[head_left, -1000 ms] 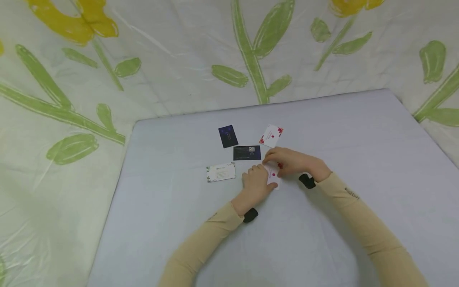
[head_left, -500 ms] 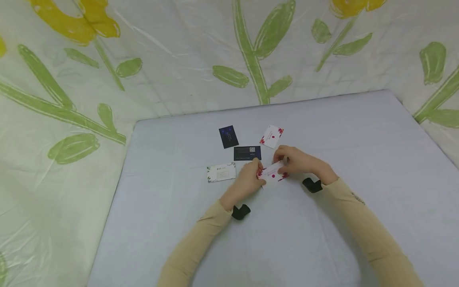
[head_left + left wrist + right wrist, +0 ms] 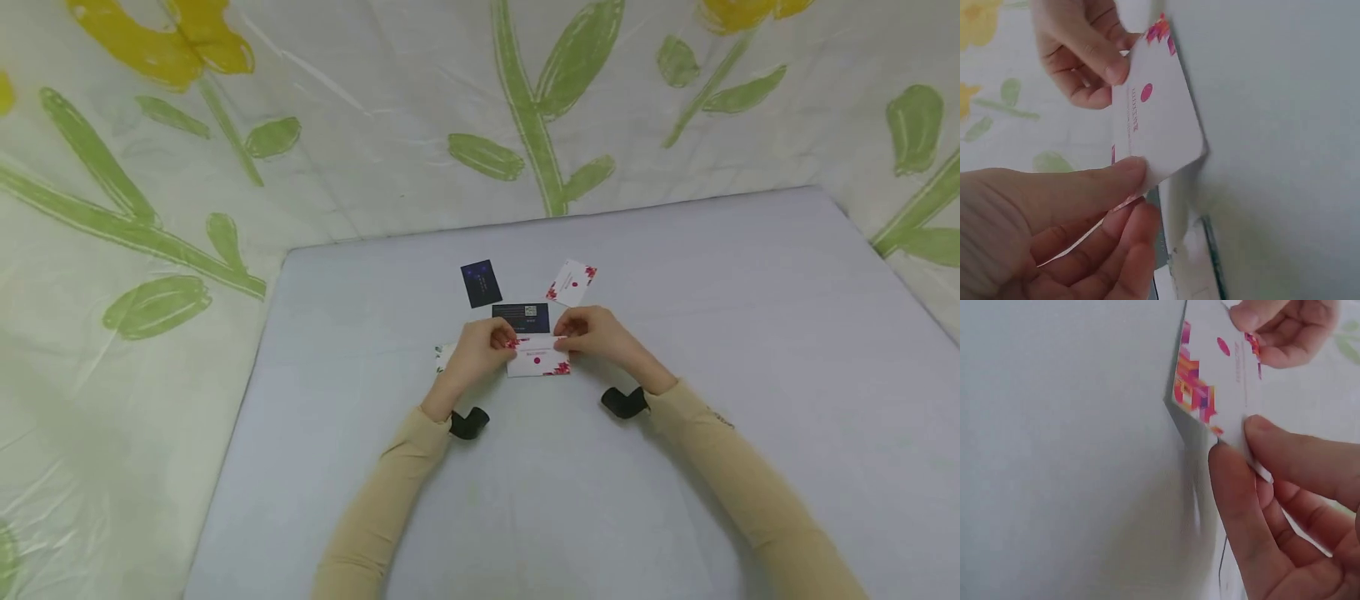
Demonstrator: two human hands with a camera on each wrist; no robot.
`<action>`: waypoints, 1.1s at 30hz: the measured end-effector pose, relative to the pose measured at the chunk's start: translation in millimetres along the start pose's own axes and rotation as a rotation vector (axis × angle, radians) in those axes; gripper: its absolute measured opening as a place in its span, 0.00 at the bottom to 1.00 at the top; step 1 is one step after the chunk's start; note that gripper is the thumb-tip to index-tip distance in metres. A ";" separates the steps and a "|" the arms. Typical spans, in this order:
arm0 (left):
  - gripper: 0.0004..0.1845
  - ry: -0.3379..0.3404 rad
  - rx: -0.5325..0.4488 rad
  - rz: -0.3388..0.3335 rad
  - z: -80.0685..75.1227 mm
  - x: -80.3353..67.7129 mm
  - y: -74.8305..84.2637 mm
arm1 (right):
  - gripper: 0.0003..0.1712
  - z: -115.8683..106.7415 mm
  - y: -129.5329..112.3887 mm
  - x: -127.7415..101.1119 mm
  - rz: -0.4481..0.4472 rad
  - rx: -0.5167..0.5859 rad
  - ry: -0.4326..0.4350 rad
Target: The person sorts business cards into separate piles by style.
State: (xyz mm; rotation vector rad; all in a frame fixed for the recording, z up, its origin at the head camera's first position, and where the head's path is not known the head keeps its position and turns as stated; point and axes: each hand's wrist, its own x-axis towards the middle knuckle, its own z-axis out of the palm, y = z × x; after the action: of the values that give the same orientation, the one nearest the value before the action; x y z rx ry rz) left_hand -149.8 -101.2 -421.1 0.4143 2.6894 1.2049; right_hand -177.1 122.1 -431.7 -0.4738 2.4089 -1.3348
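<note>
Between both hands is a white business card (image 3: 537,365) with red and pink corner patterns and a pink dot. My left hand (image 3: 476,350) pinches its left end, thumb (image 3: 1100,184) on the printed face and fingers behind. At the other end, the right hand (image 3: 596,340) pinches the upper corner between thumb and fingers, as the right wrist view also shows. In that view the card (image 3: 1219,369) is tilted, its long edge close to the table. Just beyond the hands lies a dark card (image 3: 519,315) with a QR code. The left hand partly covers a white leaf-patterned card (image 3: 442,357).
Farther back on the pale cloth-covered table (image 3: 675,258) lie another dark card (image 3: 481,283) and a white card (image 3: 573,282) with red corner patterns. Behind the table hangs a curtain (image 3: 375,108) with painted flowers. Black wrist devices sit below each hand.
The held card has turned from upright to lengthwise and shifted left. The left hand moved left, now partly over the leaf-patterned card. My right hand followed leftward, still at the card.
</note>
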 end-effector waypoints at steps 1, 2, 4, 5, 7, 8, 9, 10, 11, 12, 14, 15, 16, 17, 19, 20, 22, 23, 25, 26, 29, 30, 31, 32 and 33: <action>0.07 0.003 0.022 0.003 0.7 -0.1 -0.3 | 0.10 1.5 -1.2 0.9 0.004 -0.029 0.018; 0.06 0.007 0.051 0.006 1.8 -0.1 -0.5 | 0.10 2.3 -2.7 1.3 0.004 -0.059 0.034; 0.06 0.022 0.111 0.015 4.0 -0.3 0.8 | 0.10 3.6 -4.7 2.0 0.002 -0.106 0.055; 0.06 0.029 0.147 0.020 5.1 0.0 1.4 | 0.10 4.2 -5.4 2.4 -0.005 -0.128 0.060; 0.07 0.041 0.219 0.030 6.9 0.8 2.6 | 0.10 6.4 -7.3 2.9 -0.019 -0.169 0.062; 0.07 0.042 0.252 0.030 7.6 1.3 2.9 | 0.10 7.7 -8.2 3.2 -0.021 -0.188 0.058; 0.07 0.041 0.280 0.030 7.8 1.5 3.6 | 0.09 9.2 -9.1 3.6 -0.024 -0.206 0.055; 0.07 0.038 0.305 0.031 7.9 1.8 4.1 | 0.09 10.6 -10.3 3.9 -0.028 -0.225 0.052; 0.07 0.035 0.327 0.034 8.0 2.3 4.1 | 0.09 12.0 -11.5 4.0 -0.028 -0.240 0.051; 0.07 0.035 0.341 0.038 8.0 2.5 4.5 | 0.09 13.2 -12.8 3.9 -0.030 -0.256 0.052; 0.07 0.039 0.366 0.054 7.5 2.9 5.4 | 0.08 14.6 -15.1 3.5 -0.027 -0.294 0.051; 0.07 0.045 0.379 0.068 7.3 2.9 5.7 | 0.07 15.1 -16.6 3.2 -0.031 -0.317 0.055; 0.07 0.052 0.390 0.083 7.1 3.1 5.9 | 0.06 15.7 -17.9 3.0 -0.032 -0.343 0.056; 0.06 0.056 0.401 0.096 7.2 3.3 5.8 | 0.05 16.2 -19.2 2.9 -0.032 -0.367 0.055; 0.05 0.063 0.413 0.126 7.0 2.8 5.9 | 0.03 17.4 -21.7 2.4 -0.027 -0.410 0.049; 0.04 0.063 0.417 0.137 7.1 2.4 5.9 | 0.03 17.9 -22.7 2.2 -0.023 -0.422 0.043; 0.03 0.052 0.415 0.150 7.5 1.6 5.6 | 0.04 17.5 -23.6 1.3 -0.023 -0.429 0.021; 0.02 0.043 0.413 0.152 7.7 1.3 5.5 | 0.05 16.3 -23.6 1.0 -0.024 -0.422 0.007; 0.02 0.027 0.398 0.146 7.4 1.4 6.5 | 0.07 9.8 -22.9 0.3 -0.028 -0.410 -0.014; 0.03 0.022 0.384 0.137 7.1 2.4 7.6 | 0.08 4.2 -22.7 0.5 -0.036 -0.401 -0.016; 0.06 0.036 0.325 0.096 5.4 8.2 12.7 | 0.10 -20.2 -21.4 4.0 -0.067 -0.397 0.036; 0.08 0.050 0.308 0.085 4.7 11.3 15.0 | 0.10 -30.0 -20.3 6.3 -0.084 -0.399 0.067; 0.09 0.068 0.298 0.078 4.2 15.1 17.3 | 0.10 -39.7 -19.3 9.5 -0.101 -0.401 0.100; 0.11 0.084 0.293 0.070 4.2 19.5 19.5 | 0.10 -48.8 -18.3 13.4 -0.120 -0.401 0.126; 0.12 0.099 0.297 0.067 4.3 24.2 22.2 | 0.09 -57.0 -16.6 17.9 -0.140 -0.409 0.145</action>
State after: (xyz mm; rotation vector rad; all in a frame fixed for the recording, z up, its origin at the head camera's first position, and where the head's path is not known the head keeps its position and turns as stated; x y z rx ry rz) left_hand -167.6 -76.3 -408.2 0.4992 2.9728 0.8618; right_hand -216.6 148.0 -391.6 -0.6829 2.8278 -0.9497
